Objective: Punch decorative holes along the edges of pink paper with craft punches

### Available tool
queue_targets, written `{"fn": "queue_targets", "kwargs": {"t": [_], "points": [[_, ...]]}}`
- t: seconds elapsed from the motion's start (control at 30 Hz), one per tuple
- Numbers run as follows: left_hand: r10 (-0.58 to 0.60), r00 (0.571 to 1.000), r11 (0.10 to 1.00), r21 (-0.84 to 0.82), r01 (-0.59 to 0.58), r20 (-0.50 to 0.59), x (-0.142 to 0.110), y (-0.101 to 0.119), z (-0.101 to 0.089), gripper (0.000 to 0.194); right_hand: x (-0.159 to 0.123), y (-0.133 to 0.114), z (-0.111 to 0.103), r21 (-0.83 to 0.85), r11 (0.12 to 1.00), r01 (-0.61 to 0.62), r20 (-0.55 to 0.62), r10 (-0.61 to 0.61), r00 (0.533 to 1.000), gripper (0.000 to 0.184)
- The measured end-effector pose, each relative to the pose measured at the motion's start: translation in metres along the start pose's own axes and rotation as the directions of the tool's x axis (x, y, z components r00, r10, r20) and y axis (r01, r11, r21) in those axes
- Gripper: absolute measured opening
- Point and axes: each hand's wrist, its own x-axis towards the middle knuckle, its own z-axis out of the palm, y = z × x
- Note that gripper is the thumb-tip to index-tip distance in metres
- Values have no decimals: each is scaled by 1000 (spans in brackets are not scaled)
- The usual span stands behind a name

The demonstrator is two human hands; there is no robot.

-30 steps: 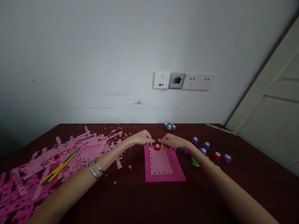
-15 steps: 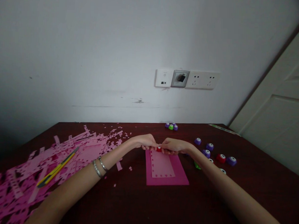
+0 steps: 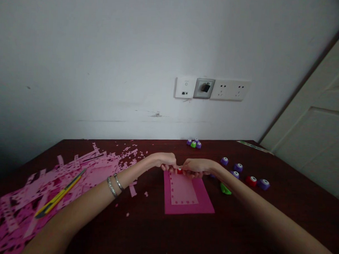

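Note:
A small red craft punch (image 3: 179, 171) sits at the far edge of a light pink paper sheet (image 3: 182, 188), whose left and near edges carry a row of small punched shapes. That sheet lies on a larger, darker pink sheet (image 3: 204, 202). From the left, my left hand (image 3: 168, 162) is closed on the punch with its thumb at the top. My right hand (image 3: 196, 167) is closed on it from the right, thumb also on top, fingers curled at the paper's far edge. Both hands partly hide the punch.
Pink paper scraps (image 3: 101, 172) pile up at the left, with a yellow utility knife (image 3: 60, 195) on them. Several purple punches (image 3: 238, 167), a red one (image 3: 251, 181) and a green one (image 3: 225, 188) stand at the right. More punches (image 3: 193, 144) cluster by the wall (image 3: 118, 66).
Both thumbs have come down from above the red punch onto its top, and my hands have closed in on it from either side. The view has shifted slightly.

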Motion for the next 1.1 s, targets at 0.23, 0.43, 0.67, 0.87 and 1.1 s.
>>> {"fn": "queue_targets", "kwargs": {"t": [0.23,0.43,0.67,0.87,1.1], "points": [[-105,994,993,52,103,44,3,9,0,15,0,-8,-1,15,997,-76,117,74,990,35],[-148,984,986,94,138,103,3,17,-3,16,5,-13,-8,17,980,-197,220,188,957,28],[-164,972,984,97,149,169,4,15,-2,17,13,-12,-13,47,976,-213,248,195,949,26],[-207,961,978,69,197,181,7,13,0,17,15,-18,-15,-71,965,-253,288,263,921,26],[-171,952,982,125,144,252,14,6,-1,23,13,-28,-10,-278,944,-179,119,219,968,27]]}}
